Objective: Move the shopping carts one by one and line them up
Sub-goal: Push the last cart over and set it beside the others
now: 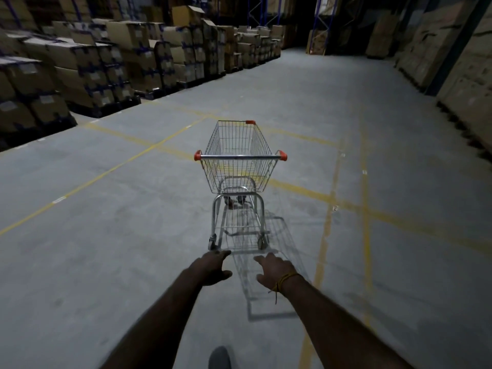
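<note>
The person is reaching both arms out ahead, and neither hand is holding anything. The left hand (214, 267) is hanging palm-down with fingers loosely spread and the thumb poking out to the side; the right hand (274, 271) is doing the same, fingers relaxed and fanned, with a thin yellowish string bracelet (283, 282) knotted round the wrist and a loose end dangling. The shopping cart (239, 166) is sitting apart from both hands, straight ahead of them and not touching either, its rear wheels just beyond the fingertips. It's a shiny wire-mesh basket, tapered, on a curved tubular metal frame with small casters, and the round chrome handle bar (239, 156) with orange plastic end caps is facing back toward the hands. The cart is throwing a grid-shaped shadow that's running down between the two hands. The concrete floor (106, 235) is looking rough, grey and scuffed, crossed by worn yellow painted lines. Off beyond the left hand, stacked brown cardboard boxes (106, 62) with dark tape are sitting on pallets; more big cartons (439, 49) are lining the far right side.
</note>
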A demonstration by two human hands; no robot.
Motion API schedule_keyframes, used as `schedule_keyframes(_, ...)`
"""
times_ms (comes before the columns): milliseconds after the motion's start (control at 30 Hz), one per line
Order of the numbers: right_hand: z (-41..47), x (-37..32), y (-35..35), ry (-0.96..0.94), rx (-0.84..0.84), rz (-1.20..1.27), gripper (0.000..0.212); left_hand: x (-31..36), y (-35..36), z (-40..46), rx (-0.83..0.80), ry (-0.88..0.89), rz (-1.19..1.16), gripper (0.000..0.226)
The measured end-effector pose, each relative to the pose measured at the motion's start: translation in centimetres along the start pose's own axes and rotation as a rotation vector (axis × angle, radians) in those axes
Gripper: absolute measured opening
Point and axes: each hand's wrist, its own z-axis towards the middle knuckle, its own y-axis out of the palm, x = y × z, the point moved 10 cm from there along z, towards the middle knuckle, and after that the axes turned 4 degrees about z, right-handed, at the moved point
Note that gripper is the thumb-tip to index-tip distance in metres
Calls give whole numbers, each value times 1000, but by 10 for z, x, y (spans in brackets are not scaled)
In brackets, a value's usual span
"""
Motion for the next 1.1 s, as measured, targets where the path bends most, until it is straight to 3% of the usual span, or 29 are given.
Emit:
schedule_keyframes(233, 123, -1, -94, 56, 109, 10, 49, -54, -86, 129, 73, -3, -6, 79)
schedule_keyframes(567, 254, -12, -166, 57, 127, -62, 62, -73, -160, 254, 138, 65, 52, 82)
schedule_keyframes(1100, 453, 33, -261, 33, 286, 68, 75, -114, -228, 427, 219, -58, 151, 87)
